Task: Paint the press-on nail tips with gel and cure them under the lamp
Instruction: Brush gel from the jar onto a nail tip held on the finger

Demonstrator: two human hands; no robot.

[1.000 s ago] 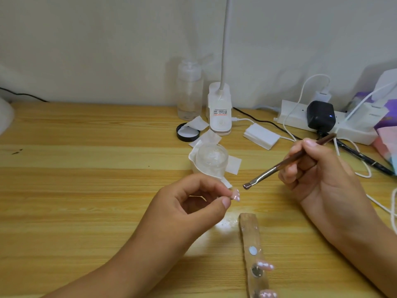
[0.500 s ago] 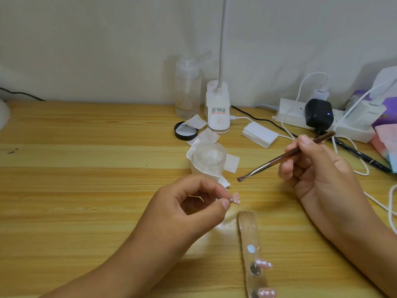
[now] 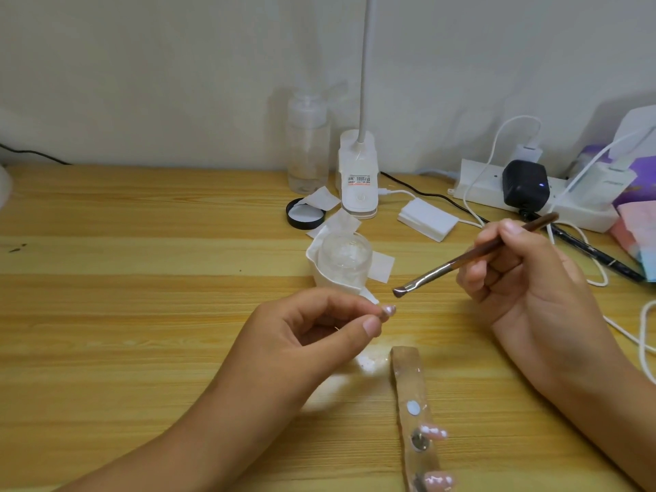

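My left hand is pinching a nail tip just in front of the jar; my right hand is gripping a brush, its bristles hovering to the jar's right.

The clear round glass jar stands mid-way across the pale wooden desk. Behind it stands the white plastic lamp base. Behind-left are the black round lid and, farther back, the clear plastic bottle. Behind-right is the long white power strip. Just in front of the jar, the left hand pinches a small pink nail tip. To the jar's right, the right hand holds the brown-handled brush. Front-right lies the clear plastic strip.
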